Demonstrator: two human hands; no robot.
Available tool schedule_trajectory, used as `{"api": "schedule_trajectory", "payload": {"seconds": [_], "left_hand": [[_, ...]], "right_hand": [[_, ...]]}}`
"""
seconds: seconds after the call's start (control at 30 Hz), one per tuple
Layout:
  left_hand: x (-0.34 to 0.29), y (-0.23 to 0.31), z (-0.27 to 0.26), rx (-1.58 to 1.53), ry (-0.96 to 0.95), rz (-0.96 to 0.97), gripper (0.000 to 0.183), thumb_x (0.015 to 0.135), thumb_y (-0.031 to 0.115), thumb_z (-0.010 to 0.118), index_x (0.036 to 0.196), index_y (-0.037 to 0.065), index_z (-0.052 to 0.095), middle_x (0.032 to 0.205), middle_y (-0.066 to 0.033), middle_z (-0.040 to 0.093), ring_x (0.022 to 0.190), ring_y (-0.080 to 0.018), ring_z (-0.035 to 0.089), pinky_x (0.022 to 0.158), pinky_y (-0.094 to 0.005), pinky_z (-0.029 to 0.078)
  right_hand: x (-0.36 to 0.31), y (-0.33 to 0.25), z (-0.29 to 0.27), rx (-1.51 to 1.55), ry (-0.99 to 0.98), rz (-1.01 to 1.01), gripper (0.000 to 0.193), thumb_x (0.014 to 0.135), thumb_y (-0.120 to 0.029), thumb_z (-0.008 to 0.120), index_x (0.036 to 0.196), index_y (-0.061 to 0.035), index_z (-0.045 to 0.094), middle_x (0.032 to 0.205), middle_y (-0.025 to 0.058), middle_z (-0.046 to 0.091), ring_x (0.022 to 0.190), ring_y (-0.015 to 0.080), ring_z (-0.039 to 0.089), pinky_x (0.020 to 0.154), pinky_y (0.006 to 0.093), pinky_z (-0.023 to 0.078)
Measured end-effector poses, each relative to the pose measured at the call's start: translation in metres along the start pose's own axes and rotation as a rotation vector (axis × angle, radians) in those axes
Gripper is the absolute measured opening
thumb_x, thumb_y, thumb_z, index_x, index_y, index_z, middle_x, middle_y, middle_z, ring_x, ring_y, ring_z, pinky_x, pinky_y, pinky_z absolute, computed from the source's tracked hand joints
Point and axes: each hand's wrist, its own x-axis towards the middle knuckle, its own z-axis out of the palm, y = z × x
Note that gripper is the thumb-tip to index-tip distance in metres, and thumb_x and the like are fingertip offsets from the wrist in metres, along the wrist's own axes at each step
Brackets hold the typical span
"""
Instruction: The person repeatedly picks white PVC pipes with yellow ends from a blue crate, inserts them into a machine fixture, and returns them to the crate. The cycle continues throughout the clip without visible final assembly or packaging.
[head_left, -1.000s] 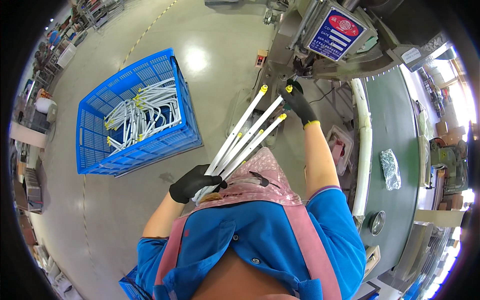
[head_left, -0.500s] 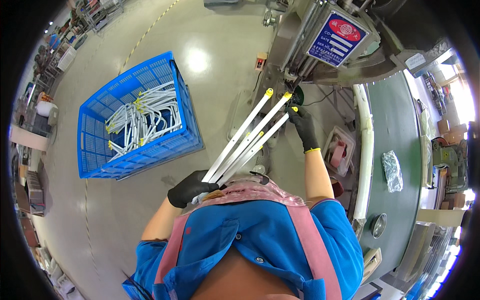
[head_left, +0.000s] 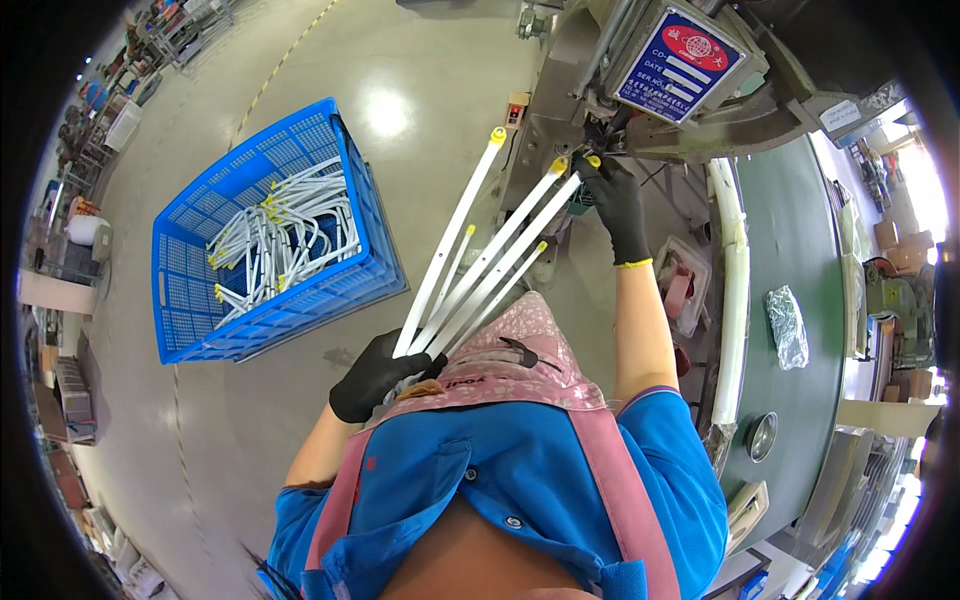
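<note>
My left hand (head_left: pixel 370 383), in a black glove, is closed around the lower ends of several white metal tubes (head_left: pixel 488 264) in front of my apron. The tubes fan out away from me, and their far ends carry yellow tips (head_left: pixel 498 136). My right hand (head_left: pixel 617 205), also black-gloved, has its fingers closed at the yellow-tipped far end of the rightmost long tube. That end lies just below the head of a grey machine (head_left: pixel 606 128); the exact contact between tube and machine is hidden by the fingers.
At the left on the floor stands a blue plastic crate (head_left: pixel 375 235) with many bent white tubes (head_left: pixel 290 240) in it. A green-topped table (head_left: pixel 800 225) runs along the right, bearing a clear plastic bag (head_left: pixel 787 327) and a round metal bowl (head_left: pixel 761 437). A plastic bin (head_left: pixel 690 285) sits beside my right forearm.
My right hand has moved up and away from me toward the machine head. The tubes have spread wider apart, the leftmost one swinging left. My left hand has barely shifted.
</note>
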Motion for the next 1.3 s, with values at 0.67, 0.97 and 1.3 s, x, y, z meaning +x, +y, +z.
{"api": "schedule_trajectory", "payload": {"seconds": [0.67, 0.97, 1.3], "left_hand": [[-0.013, 0.018, -0.004, -0.076, -0.124, -0.036, 0.052, 0.086, 0.021, 0.062, 0.127, -0.007, 0.047, 0.112, -0.0183, 0.061, 0.106, -0.0256, 0.060, 0.094, -0.0358, 0.045], [-0.013, -0.002, 0.002, -0.124, -0.069, -0.031, 0.045, 0.086, 0.017, 0.061, 0.124, -0.005, 0.049, 0.107, -0.0149, 0.062, 0.098, -0.0219, 0.061, 0.090, -0.0333, 0.047], [-0.017, -0.007, 0.024, 0.127, 0.156, -0.052, 0.032, 0.080, 0.016, 0.063, 0.106, -0.003, 0.058, 0.088, -0.0086, 0.065, 0.080, -0.0132, 0.062, 0.073, -0.0274, 0.049]], "right_hand": [[0.046, 0.044, 0.017, 0.123, -0.279, 0.253, 0.020, 0.078, -0.017, 0.060, 0.089, -0.0008, 0.063, 0.073, 0.0067, 0.062, 0.067, 0.0160, 0.058, 0.063, 0.0310, 0.046], [0.057, 0.063, 0.018, -0.141, -0.310, 0.256, 0.039, 0.076, -0.032, 0.055, 0.094, 0.0020, 0.061, 0.075, 0.0165, 0.062, 0.069, 0.0264, 0.059, 0.066, 0.0384, 0.046], [0.012, 0.033, 0.030, -0.203, -0.118, -0.019, 0.032, 0.083, -0.022, 0.060, 0.104, 0.0018, 0.062, 0.098, 0.0157, 0.065, 0.087, 0.0270, 0.063, 0.075, 0.0361, 0.048]]}}
